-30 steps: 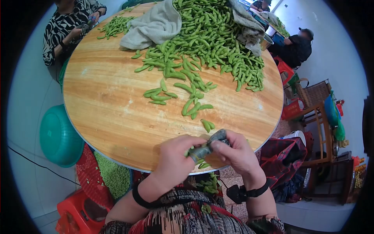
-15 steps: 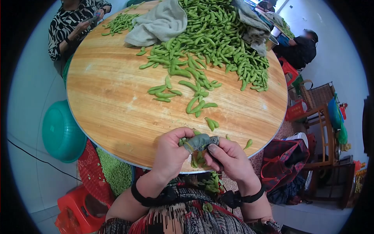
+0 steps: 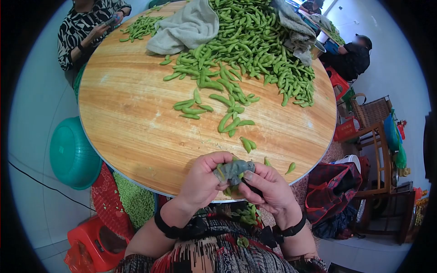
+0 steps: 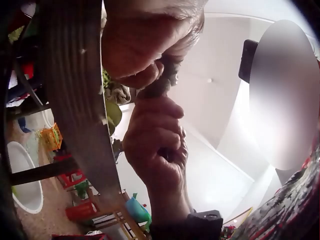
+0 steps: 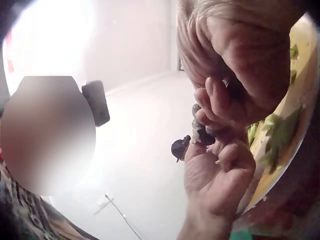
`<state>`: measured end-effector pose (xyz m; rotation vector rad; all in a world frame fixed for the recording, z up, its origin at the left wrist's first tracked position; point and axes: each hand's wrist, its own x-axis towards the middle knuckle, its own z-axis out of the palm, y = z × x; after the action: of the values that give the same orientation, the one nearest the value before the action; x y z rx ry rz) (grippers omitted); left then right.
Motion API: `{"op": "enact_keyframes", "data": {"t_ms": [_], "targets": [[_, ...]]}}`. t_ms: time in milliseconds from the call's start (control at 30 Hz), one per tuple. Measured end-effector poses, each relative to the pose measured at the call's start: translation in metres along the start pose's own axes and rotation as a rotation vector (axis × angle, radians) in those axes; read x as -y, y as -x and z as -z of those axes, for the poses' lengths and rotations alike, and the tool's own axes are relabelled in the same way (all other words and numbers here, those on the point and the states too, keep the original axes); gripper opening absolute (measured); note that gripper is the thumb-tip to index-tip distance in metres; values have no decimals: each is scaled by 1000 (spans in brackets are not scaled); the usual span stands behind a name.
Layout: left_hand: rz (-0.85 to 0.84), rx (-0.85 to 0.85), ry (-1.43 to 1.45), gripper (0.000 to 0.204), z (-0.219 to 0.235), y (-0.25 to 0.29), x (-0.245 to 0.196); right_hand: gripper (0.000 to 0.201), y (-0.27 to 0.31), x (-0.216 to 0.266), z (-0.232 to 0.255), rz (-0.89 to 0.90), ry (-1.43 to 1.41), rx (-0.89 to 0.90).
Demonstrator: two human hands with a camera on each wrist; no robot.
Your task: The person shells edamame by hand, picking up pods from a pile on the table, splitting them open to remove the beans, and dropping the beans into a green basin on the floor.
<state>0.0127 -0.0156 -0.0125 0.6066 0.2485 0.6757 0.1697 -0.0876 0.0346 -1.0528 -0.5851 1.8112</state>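
A grey-green piece of crumpled material spans the gap between the two hands, above the near edge of the round wooden table. My left hand has its fingers curled round its left end; whether part of it covers a finger, I cannot tell. With thumb and fingers, my right hand pinches the right end. In the left wrist view the right hand is curled at the dark material. Green pods lie just below the hands, partly hidden by them.
A large heap of green pods covers the far side, with a grey cloth beside it. Loose pods trail toward me. A teal basin and red stool stand left, a plaid bag right. Another person sits far left.
Both hands have come closer together and stay on the grey-green material, which has turned and bunched between them. The view has shifted slightly, and a pod at the table's right edge now shows.
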Motion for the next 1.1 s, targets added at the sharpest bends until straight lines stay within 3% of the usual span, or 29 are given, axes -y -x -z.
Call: {"op": "enact_keyframes", "data": {"t_ms": [67,200,367,433,500,533,600,633,700,733,767,833,900,967,1033,1067,1100], "targets": [[14,-148,17,10,-2,0,-2,17,2,6,-1,-18,-2,8],[10,-163,-41,11,1,0,1,17,-3,2,4,-36,14,23],[-14,-50,-79,12,0,0,-2,17,-3,2,4,-43,-106,32],[-34,-111,-147,11,-9,2,-2,17,-4,1,3,-74,-169,25],[-54,-168,-217,11,-11,2,1,17,-8,-3,2,117,202,-47],[-110,-227,-389,12,-9,1,4,17,-10,-6,0,119,201,-47],[-165,-281,-562,14,-8,2,7,18,-11,-10,-3,325,707,-252],[-200,-290,-607,15,-8,3,6,18,-12,-9,-2,327,707,-256],[-234,-301,-648,17,-8,4,5,21,-15,-5,-1,75,238,-187],[-264,-324,-768,17,-9,4,3,21,-16,-4,-2,74,239,-188],[-294,-346,-890,18,-9,4,2,23,-17,-3,-5,98,325,-189],[-286,-368,-778,17,-4,-1,4,25,-18,4,-6,120,412,-193],[-274,-391,-668,16,-2,-3,0,28,-22,20,-2,123,862,-156],[-108,-360,-163,17,-5,-7,-10,26,-36,35,4,184,913,-177],[-104,-361,-155,17,-4,-7,-12,21,-59,46,26,562,1316,-465],[-101,-343,-172,16,-2,-5,-12,21,-65,51,31,562,1315,-468],[-97,-325,-190,16,0,-3,-12,19,-70,55,36,571,1545,-496]]}}
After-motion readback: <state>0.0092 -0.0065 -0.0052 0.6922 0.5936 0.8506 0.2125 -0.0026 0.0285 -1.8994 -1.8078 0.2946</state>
